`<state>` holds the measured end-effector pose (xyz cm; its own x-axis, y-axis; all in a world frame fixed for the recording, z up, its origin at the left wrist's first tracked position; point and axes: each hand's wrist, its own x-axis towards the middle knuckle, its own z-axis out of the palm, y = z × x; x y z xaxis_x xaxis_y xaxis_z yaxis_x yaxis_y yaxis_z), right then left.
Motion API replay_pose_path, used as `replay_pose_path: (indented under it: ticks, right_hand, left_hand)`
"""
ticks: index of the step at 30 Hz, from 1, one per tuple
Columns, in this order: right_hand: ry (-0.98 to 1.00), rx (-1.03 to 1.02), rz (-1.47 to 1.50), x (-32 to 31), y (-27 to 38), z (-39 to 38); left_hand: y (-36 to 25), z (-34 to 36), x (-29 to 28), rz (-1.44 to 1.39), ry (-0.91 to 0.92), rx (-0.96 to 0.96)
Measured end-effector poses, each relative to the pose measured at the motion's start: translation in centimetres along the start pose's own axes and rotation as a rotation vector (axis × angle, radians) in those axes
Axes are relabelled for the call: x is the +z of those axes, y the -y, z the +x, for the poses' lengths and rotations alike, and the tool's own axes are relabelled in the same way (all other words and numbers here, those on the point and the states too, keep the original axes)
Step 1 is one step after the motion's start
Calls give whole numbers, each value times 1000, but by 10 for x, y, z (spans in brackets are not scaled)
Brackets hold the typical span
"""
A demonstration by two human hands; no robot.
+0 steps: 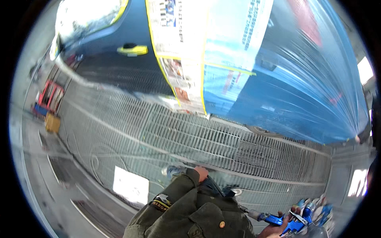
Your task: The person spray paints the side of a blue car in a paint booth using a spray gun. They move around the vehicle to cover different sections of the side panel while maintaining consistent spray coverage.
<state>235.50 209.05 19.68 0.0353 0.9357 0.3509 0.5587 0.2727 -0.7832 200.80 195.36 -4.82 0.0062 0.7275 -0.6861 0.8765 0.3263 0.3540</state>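
My right hand point(279, 226) is wrapped around a blue spray gun point(295, 220) at the lower right, with a metal fitting at its left end and a translucent cup below. A mottled white-and-blue bundle point(321, 210) lies behind the gun, too blurred to identify. My left hand point(201, 173) is curled at the front of my olive jacket, beside something dark; what it holds, if anything, is hidden. Ahead stands a dark car point(107, 67) with a yellow-taped door handle point(133, 50), taped newspaper masking point(182, 83) and blue plastic sheeting point(301, 95) over its right part.
The floor is metal grating point(190, 135), crossed by a hose at left. A white sheet point(131, 185) lies on it. A red rack point(50, 95) and cardboard box point(52, 123) stand by the left wall. A wheel point(262, 131) shows under the sheeting.
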Motion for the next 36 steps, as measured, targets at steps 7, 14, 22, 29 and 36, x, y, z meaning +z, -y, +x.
replay_pose_path:
  ticks: [7, 14, 22, 29, 36]
  right_hand:
    - [636, 135, 313, 2, -58, 230]
    - [1295, 249, 128, 64, -69, 384]
    - [1721, -123, 450, 117, -180, 448]
    - [1935, -237, 543, 192, -300, 464]
    - [1889, -465, 444, 263, -527, 443]
  left_hand:
    - [-191, 107, 45, -403, -353, -132]
    - [-324, 188, 31, -543, -487, -288]
    - [-438, 278, 4, -637, -543, -530]
    - [-535, 417, 54, -687, -460, -716]
    - [-647, 586, 143, -965, -652, -914]
